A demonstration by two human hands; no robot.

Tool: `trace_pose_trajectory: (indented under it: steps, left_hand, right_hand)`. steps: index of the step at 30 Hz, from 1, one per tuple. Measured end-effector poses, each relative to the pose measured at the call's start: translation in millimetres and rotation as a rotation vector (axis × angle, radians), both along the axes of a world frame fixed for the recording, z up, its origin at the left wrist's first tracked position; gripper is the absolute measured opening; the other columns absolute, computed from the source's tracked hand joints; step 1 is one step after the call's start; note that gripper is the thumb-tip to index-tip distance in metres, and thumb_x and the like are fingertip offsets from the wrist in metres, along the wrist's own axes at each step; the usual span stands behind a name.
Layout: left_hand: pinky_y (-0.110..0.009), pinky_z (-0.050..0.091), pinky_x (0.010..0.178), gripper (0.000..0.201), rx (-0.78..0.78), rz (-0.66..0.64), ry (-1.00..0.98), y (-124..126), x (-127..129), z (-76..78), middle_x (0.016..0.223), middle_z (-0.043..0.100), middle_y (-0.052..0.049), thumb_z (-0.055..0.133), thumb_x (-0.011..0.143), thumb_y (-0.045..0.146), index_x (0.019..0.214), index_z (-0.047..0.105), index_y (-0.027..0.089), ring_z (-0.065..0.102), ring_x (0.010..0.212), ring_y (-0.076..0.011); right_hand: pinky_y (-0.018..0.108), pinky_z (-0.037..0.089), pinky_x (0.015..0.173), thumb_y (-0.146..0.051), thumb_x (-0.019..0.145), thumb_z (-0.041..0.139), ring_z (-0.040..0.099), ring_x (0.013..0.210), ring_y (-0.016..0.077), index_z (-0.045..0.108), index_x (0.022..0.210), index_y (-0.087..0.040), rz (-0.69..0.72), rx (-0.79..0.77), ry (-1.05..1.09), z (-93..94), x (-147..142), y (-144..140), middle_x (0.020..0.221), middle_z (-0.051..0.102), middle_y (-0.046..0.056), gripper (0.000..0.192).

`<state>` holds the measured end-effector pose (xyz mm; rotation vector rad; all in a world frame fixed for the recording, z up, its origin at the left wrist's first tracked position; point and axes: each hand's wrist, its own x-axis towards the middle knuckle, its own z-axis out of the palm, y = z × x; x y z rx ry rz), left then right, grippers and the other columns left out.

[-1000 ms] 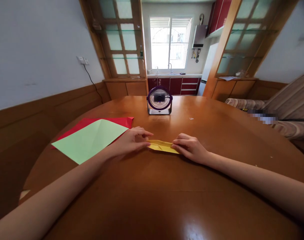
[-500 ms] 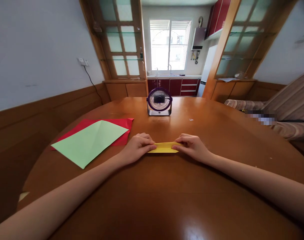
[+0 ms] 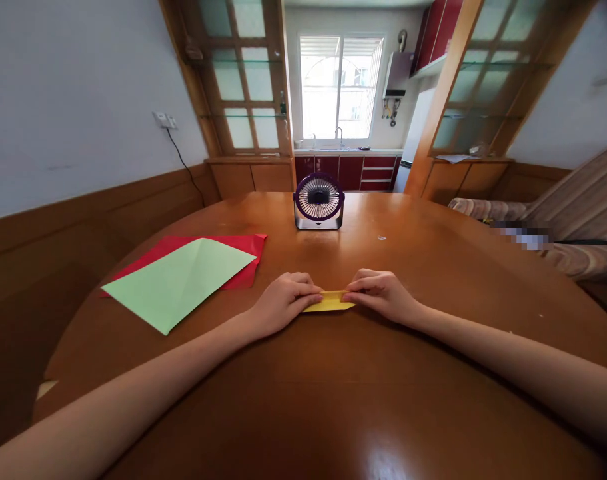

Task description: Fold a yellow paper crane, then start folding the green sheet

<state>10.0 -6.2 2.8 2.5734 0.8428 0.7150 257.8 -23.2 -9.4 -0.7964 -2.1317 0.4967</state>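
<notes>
A narrow folded strip of yellow paper [image 3: 330,303] lies low over the middle of the wooden table [image 3: 303,400], its length running left to right. My left hand [image 3: 289,297] pinches its left part, thumb on the near side and fingers curled behind. At the right end, my right hand [image 3: 383,293] grips the paper the same way. A short stretch of yellow shows between the two thumbs; the ends are partly covered by my fingers. Left of my left hand lies a light green sheet [image 3: 183,283] with a faint crease, on top of a red sheet [image 3: 243,277].
A small purple desk fan [image 3: 318,200] stands beyond my hands, facing me. A tiny pale scrap [image 3: 382,238] lies right of it. A striped armchair [image 3: 578,200] is beside the table's right edge. A black cord [image 3: 183,163] hangs from the left wall socket.
My left hand has slid to the right along the yellow paper, closer to my right hand, so less of the strip shows. My right hand has hardly moved.
</notes>
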Motion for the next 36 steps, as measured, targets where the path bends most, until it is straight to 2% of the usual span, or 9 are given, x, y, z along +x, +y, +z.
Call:
trace_pose_trajectory:
  steps: [8, 15, 21, 24, 29, 36]
  left_hand:
    - [-0.027, 0.042, 0.075, 0.028, -0.032, -0.014, -0.013, 1, -1, 1.5, 0.085, 0.064, -0.004, 0.051, 0.094, 0.036, 0.096, 0.074, 0.02, 0.057, 0.082, -0.0165]
    - [-0.028, 0.038, 0.073, 0.028, 0.024, -0.025, 0.018, 2, -3, 1.1, 0.071, 0.06, -0.002, 0.051, 0.094, 0.038, 0.095, 0.074, 0.022, 0.054, 0.074, -0.0156]
    - [-0.027, 0.037, 0.071, 0.031, 0.063, -0.039, 0.028, 0, 2, -0.7, 0.071, 0.057, -0.002, 0.048, 0.096, 0.036, 0.089, 0.074, 0.02, 0.051, 0.072, -0.0149]
    - [-0.026, 0.039, 0.072, 0.024, 0.004, -0.04, 0.006, 0, 2, 1.3, 0.075, 0.061, -0.002, 0.056, 0.092, 0.036, 0.092, 0.074, 0.021, 0.054, 0.075, -0.015]
    - [-0.025, 0.041, 0.072, 0.019, -0.124, -0.001, -0.019, 0, -3, 7.5, 0.079, 0.065, -0.002, 0.064, 0.086, 0.035, 0.095, 0.074, 0.022, 0.057, 0.08, -0.0162]
    - [-0.027, 0.04, 0.077, 0.014, -0.101, 0.019, -0.015, -4, 2, 9.0, 0.08, 0.068, -0.001, 0.061, 0.087, 0.026, 0.082, 0.072, 0.018, 0.058, 0.08, -0.0152]
  right_hand:
    - [0.026, 0.048, 0.063, -0.039, 0.086, 0.065, 0.06, 0.07, 0.0131, 0.075, 0.086, -0.019, 0.024, -0.069, 0.045, -0.6, 0, 2, 0.078, 0.068, 0.005, 0.022]
    - [0.026, 0.047, 0.062, -0.041, 0.085, 0.065, 0.058, 0.07, 0.0132, 0.075, 0.084, -0.018, 0.019, -0.139, 0.045, 1.6, -1, 1, 0.078, 0.066, 0.005, 0.025]
    - [0.025, 0.046, 0.065, -0.036, 0.087, 0.065, 0.058, 0.074, 0.0131, 0.075, 0.097, -0.019, 0.003, -0.096, -0.055, 5.0, -5, -1, 0.081, 0.065, 0.005, 0.022]
    - [0.025, 0.046, 0.065, -0.035, 0.089, 0.062, 0.057, 0.072, 0.0121, 0.076, 0.091, -0.019, 0.014, -0.114, -0.044, 5.3, -5, -2, 0.077, 0.063, 0.004, 0.021]
    - [0.023, 0.044, 0.059, -0.037, 0.086, 0.065, 0.056, 0.067, 0.011, 0.076, 0.084, -0.017, 0.015, -0.24, 0.06, 4.5, -5, -2, 0.076, 0.061, 0.003, 0.023]
    - [0.023, 0.044, 0.059, -0.038, 0.083, 0.067, 0.056, 0.068, 0.0109, 0.076, 0.081, -0.018, 0.027, -0.304, 0.103, 4.1, -5, -1, 0.077, 0.062, 0.003, 0.022]
